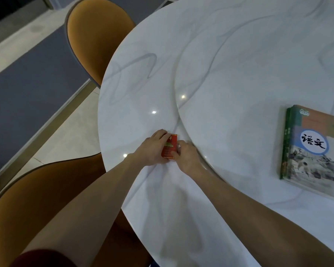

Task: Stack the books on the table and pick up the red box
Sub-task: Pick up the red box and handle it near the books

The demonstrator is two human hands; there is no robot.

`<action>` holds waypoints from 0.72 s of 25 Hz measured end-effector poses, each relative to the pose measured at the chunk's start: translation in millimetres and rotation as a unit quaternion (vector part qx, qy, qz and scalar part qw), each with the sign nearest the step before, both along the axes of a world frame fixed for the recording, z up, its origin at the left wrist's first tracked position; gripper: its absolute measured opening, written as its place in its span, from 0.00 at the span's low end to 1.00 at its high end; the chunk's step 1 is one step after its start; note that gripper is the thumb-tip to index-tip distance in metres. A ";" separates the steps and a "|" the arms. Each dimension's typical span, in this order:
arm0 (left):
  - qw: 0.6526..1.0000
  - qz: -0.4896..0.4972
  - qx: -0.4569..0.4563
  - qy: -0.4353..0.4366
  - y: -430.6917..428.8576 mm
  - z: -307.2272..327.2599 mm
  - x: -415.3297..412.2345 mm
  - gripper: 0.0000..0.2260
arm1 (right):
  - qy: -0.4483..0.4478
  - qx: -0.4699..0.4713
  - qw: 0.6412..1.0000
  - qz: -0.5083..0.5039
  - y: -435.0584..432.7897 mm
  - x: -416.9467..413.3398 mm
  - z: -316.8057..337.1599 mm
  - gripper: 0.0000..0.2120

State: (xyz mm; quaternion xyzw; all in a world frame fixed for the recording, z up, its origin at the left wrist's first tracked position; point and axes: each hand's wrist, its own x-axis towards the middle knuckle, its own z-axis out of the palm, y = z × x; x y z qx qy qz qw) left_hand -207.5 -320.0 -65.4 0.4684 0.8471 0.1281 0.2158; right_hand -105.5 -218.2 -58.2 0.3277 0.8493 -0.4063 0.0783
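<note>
A small red box [170, 145] with gold print lies on the white marble table [229, 74] near its left edge. My left hand [152, 148] grips the box from the left, fingers curled over its top. My right hand [185, 156] holds it from the right, thumb on its lower corner. At the right side, a stack of books [312, 149] lies flat, green spines facing left, the top cover showing a blue circle with black characters and a painted scene.
A raised round turntable [258, 54] covers the table's middle; the books rest on it. One orange chair [96, 37] stands at the far left of the table, another orange chair [37, 191] below my left forearm. Grey and beige floor lies at the left.
</note>
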 end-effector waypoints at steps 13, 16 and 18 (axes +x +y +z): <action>0.997 -0.014 0.069 0.031 30.4 69.8 32.7 0.38 | 0.116 -0.115 0.972 -0.167 39.2 40.2 64.6 0.14; 0.996 -0.031 0.082 0.034 52.0 83.4 53.5 0.36 | 0.133 -0.105 0.966 -0.195 54.4 64.3 79.3 0.14; 0.994 -0.052 0.091 0.027 68.3 92.6 71.3 0.36 | 0.141 -0.105 0.959 -0.220 65.2 85.0 87.8 0.13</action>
